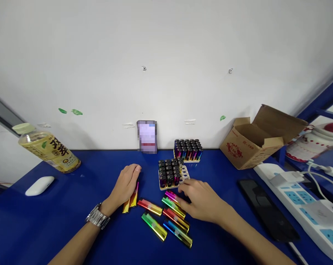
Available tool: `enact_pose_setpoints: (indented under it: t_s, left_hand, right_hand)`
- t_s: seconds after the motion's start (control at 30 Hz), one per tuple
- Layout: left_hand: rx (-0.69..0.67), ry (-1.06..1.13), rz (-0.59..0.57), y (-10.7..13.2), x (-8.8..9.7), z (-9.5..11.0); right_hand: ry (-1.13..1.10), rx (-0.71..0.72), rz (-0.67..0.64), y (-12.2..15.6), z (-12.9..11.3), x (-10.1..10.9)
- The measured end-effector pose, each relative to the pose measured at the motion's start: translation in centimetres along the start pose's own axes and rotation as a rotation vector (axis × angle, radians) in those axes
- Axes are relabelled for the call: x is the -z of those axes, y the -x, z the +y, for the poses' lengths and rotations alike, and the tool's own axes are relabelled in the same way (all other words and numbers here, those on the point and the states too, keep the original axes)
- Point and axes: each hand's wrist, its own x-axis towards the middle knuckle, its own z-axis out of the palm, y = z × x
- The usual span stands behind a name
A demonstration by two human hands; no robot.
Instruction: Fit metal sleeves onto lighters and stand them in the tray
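Several shiny rainbow-coloured lighters (166, 219) lie loose on the blue table (72, 221). My left hand (125, 186) rests palm down with fingers together over two lighters (131, 200). My right hand (201, 198) reaches to the front edge of a partly filled lighter tray (170, 173) and pinches a lighter (172, 197) lying below it. A second, full tray of lighters (188, 150) stands behind, near the wall.
A tea bottle (46, 149) and a white mouse (39, 185) are at the left. An open cardboard box (261, 138), a black phone (267, 213) and a white power strip (301, 206) lie at the right. A small card (147, 136) leans on the wall.
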Motion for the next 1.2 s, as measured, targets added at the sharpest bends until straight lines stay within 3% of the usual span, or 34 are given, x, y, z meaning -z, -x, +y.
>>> enact_pose_setpoints:
  t_s: [0.23,0.33,0.4,0.53,0.73,0.83,0.93,1.07,1.2]
  left_hand:
    - [-0.006,-0.011,0.003,-0.1,0.0,-0.1]
    - [-0.006,-0.014,0.001,0.0,0.0,-0.1]
    - [-0.007,-0.013,-0.001,0.0,0.0,-0.1]
    - [-0.005,-0.01,0.004,0.0,0.0,0.0]
    - [-0.007,-0.01,0.003,0.0,0.1,0.1]
    - [-0.002,-0.004,0.004,0.0,0.1,0.1]
    - [-0.003,0.0,0.002,0.0,0.0,0.1]
    - [0.009,0.009,-0.003,0.0,0.0,0.0]
    - [0.018,0.022,-0.018,0.0,0.0,0.0]
  right_hand:
    - [0.086,-0.095,-0.16,-0.2,-0.6,-0.7]
    - [0.04,-0.021,-0.174,0.2,0.1,0.0]
    - [-0.102,0.047,-0.133,0.5,0.8,0.2]
    - [-0.491,0.113,0.131,0.4,2.9,-0.7]
    - [-0.948,-0.009,0.627,-2.5,4.6,-2.5]
    - [-1.221,0.028,0.754,-3.7,4.7,-2.8]
    - [-1.34,-0.017,0.75,-4.1,5.0,-3.4]
    - [-1.364,-0.134,0.625,-4.4,6.0,-4.4]
    - [-1.472,-0.345,0.561,-4.9,6.5,-4.5]
